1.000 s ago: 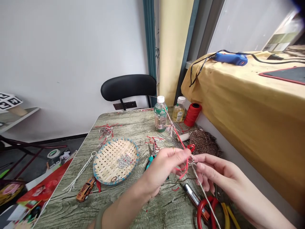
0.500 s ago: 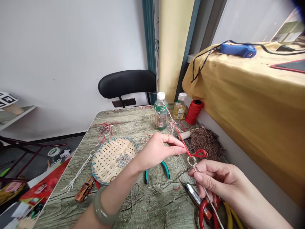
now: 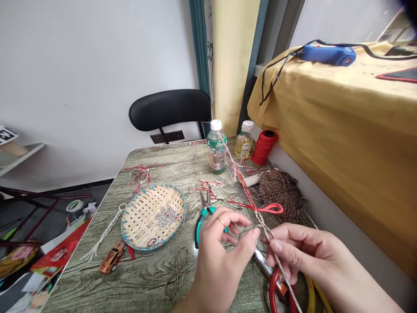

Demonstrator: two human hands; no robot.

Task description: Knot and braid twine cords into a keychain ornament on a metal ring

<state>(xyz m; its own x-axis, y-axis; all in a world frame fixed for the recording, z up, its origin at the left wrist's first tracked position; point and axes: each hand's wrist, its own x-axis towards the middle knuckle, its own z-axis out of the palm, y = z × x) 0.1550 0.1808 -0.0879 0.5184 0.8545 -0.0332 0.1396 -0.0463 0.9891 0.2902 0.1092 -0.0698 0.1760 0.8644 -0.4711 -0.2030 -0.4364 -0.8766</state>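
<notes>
My left hand pinches thin brown cords just left of a knotted spot on a braided cord. My right hand is closed on the silver-grey strands of that cord, which run down past the bottom edge. A red cord loops off the knot and runs up, with pale strands, to a green-labelled bottle. Teal-handled pliers lie just beyond my left hand. A woven bamboo tray to the left holds several small metal rings.
A small bottle, a red thread spool and a heap of brown cord sit at the back right. A toy car, a white knotted cord, red-handled scissors, a lighter. A black chair stands behind.
My left hand let go of the red cord, dropped toward me and now pinches brown cords beside the knot. The red loop lies loose above. My right hand kept its hold.
</notes>
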